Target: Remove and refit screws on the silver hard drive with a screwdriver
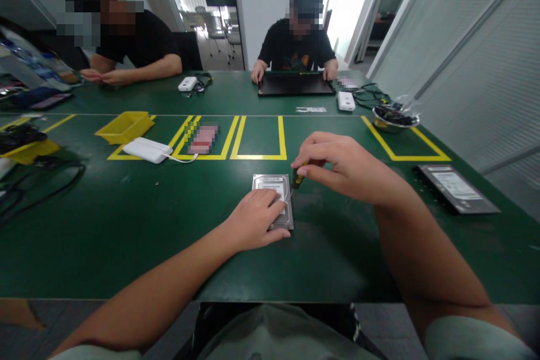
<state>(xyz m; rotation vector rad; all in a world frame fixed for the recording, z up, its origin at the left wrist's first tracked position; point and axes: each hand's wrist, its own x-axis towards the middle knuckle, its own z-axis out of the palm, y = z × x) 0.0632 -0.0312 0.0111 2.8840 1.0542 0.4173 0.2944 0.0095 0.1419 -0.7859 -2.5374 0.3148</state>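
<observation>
A silver hard drive (270, 184) lies flat on the green table (169, 219) in front of me. My left hand (255, 218) rests on its near half with fingers stretched flat, pressing it down. My right hand (341, 167) is closed in a pinch round a small screwdriver (297, 178) with a yellow and black handle. The screwdriver points down at the drive's right edge.
A second drive or black case (458, 187) lies at the right. A metal bowl (394, 118) with small parts stands beyond it. Yellow trays (125, 125), a white power bank (147, 149), cables and yellow tape boxes lie further back. Two people sit across the table, one at a laptop (295, 84).
</observation>
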